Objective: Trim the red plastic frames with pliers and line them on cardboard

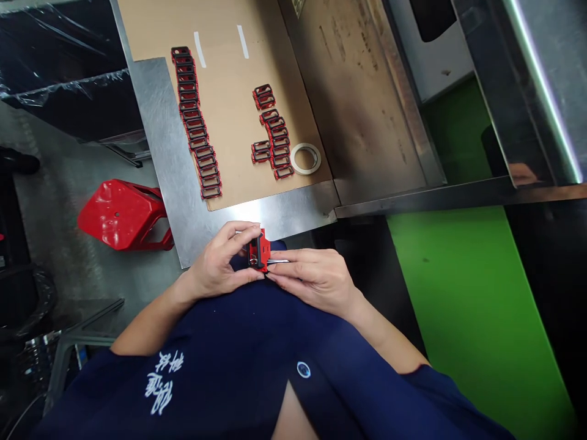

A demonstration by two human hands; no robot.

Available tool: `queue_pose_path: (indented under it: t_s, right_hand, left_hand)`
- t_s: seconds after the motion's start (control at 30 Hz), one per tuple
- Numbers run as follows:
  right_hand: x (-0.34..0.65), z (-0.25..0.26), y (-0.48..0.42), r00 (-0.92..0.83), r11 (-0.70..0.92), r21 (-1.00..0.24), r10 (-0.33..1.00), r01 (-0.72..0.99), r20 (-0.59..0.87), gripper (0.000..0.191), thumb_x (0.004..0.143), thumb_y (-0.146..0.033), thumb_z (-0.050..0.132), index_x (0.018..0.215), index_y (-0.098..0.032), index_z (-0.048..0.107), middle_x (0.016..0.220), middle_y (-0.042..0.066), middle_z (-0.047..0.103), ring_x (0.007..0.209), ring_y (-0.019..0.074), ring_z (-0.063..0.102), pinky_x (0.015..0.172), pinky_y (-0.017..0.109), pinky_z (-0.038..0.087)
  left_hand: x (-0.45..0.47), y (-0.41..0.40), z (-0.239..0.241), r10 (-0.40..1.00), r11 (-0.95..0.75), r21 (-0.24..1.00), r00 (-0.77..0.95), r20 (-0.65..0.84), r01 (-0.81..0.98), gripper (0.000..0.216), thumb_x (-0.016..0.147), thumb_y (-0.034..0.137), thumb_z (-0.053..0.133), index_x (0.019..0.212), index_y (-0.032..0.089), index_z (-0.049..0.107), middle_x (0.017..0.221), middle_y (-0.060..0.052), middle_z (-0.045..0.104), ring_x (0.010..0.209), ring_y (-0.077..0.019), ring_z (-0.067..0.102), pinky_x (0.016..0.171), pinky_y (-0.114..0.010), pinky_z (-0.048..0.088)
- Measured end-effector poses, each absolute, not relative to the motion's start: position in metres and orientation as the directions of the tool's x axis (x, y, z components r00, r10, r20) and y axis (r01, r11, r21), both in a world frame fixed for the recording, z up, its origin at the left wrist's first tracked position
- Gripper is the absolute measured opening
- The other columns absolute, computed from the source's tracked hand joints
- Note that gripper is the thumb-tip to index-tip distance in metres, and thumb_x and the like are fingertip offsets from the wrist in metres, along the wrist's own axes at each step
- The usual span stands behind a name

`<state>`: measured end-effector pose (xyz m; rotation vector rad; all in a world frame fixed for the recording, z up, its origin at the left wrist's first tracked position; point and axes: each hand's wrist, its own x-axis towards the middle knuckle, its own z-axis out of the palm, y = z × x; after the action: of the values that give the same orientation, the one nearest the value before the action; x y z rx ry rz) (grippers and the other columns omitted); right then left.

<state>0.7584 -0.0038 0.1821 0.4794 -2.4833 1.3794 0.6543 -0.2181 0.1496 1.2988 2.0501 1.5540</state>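
work sits partway, by my judgement: one red-and-black piece is in hand, with plenty of its kind laid out beyond. it is up off the surface, in front of the dark blue shirt, just past the near edge of the metal table. left hand grips it narrowly, fingers over the top, thumb below. right hand pinches a slim pale tool, perhaps tweezers, its tip end at or very near the red side; whether it touches, cannot tell. on the cardboard lie two lots: a long column down the left edge, pieces packed side by side, and a smaller cluster to the right, more ragged, beside a tape roll. probably one lot is done and the other waiting; which is which, the view does not settle. the held one looks unfinished, since the tool is at it. looks: red body, flat face turned toward the right hand, small openings in it; black frame on the left-hand side, stood on edge. laid-out ones show black oblong rims with red at the ends. finer detail too small to read.
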Motion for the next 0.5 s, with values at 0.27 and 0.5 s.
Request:
queue_pose_path:
  t_s: [0.27, 0.5]
  right_hand:
    - [0.7566, 0.1854, -0.0038, -0.907, 0.563, -0.714, -0.198, -0.416, 0.372, 0.012, 0.097, -0.015, 0.069, 0.105, -0.018, 0.076, 0.111, 0.005, 0.074, 0.096, 0.0153, 0.075, 0.080, 0.021, 0.064]
    - [0.7555, 0.1865, -0.0048, -0.897, 0.583, -0.688, -0.200, -0.433, 0.395, 0.013, 0.097, -0.012, 0.066, 0.106, -0.018, 0.074, 0.108, 0.005, 0.075, 0.097, 0.0157, 0.075, 0.087, 0.023, 0.063]
  left_hand:
    - [0.6553, -0.2199, 0.1461, 0.756, 0.013, 0.898, -0.593, 0.279, 0.439, 0.082, 0.082, 0.026, 0.081, 0.153, 0.032, 0.042, 0.135, -0.013, 0.051, 0.119, -0.0244, 0.061, 0.075, -0.027, 0.067]
    - [0.6569, -0.2217, 0.1393, 0.740, 0.018, 0.943, -0.638, 0.212, 0.333, 0.081, 0.078, 0.027, 0.084, 0.150, 0.032, 0.046, 0.137, -0.014, 0.051, 0.119, -0.0262, 0.064, 0.075, -0.030, 0.068]
